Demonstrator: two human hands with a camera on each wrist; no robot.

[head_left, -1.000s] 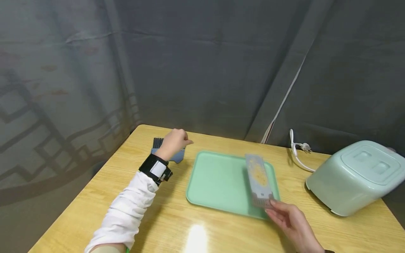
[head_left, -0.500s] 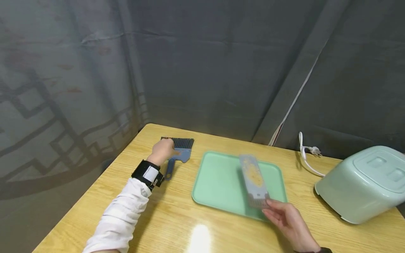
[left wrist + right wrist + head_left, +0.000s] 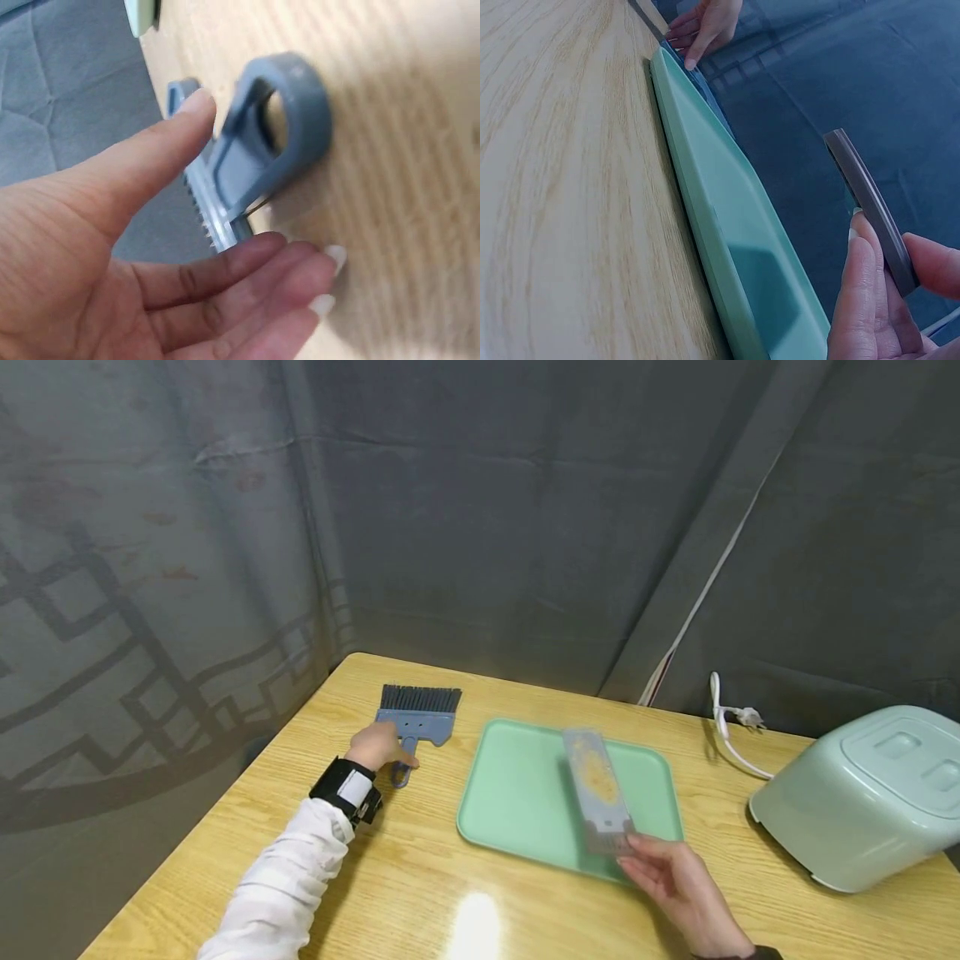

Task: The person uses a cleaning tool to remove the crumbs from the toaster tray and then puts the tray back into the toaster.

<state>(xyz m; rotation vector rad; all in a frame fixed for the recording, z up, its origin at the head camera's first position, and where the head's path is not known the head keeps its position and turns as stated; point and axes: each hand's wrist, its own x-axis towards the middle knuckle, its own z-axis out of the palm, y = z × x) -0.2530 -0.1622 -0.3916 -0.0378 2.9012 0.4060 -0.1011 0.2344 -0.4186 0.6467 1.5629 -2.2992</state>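
Left hand [image 3: 378,747] spread loosely around brush [image 3: 416,722] handle loop, thumb above, fingers [image 3: 300,270] below, nothing clamped; brush flat on table [image 3: 420,893], bristles pointing away.

Right hand [image 3: 671,881] pinches near end of crumb-caked flat panel [image 3: 596,789] between thumb and fingertips, tilted above green tray [image 3: 517,785].

Risks: narrow pinch may let panel twist, shedding crumbs past tray edge. Loose left grasp could push brush away. Upturned green appliance [image 3: 862,797] and cord [image 3: 723,727] right of panel hand.

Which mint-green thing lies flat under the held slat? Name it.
The flat tray at the table's middle, directly beneath the grey slat that the right hand pinches. The other mint-green piece, the boxy appliance, sits apart at the right.
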